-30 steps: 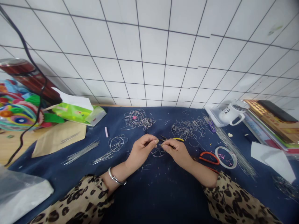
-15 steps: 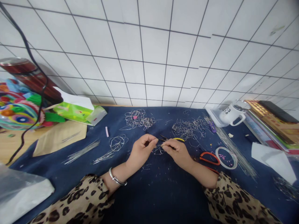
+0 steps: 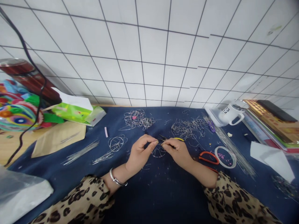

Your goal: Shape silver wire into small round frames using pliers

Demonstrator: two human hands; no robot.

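My left hand (image 3: 140,152) pinches thumb and forefinger on a small round wire piece (image 3: 158,151) held just above the dark blue cloth (image 3: 151,193). Facing it, my right hand (image 3: 177,151) is closed around a thin tool with a yellow handle (image 3: 178,139), its tip meeting the wire piece. A silver bangle (image 3: 116,179) is on my left wrist. Both sleeves carry a leopard print.
Finished wire flowers (image 3: 137,119), a tangle of wire (image 3: 187,127) and straight wire bundles (image 3: 81,151) lie on the cloth. Orange scissors (image 3: 209,157), a tape ring (image 3: 225,157), a white mug (image 3: 231,113) and books (image 3: 268,121) are right; a tissue pack (image 3: 77,112) is left.
Both hands stay at the wire piece. My left fingers have shifted a little on it, and the piece has turned slightly between the hands.
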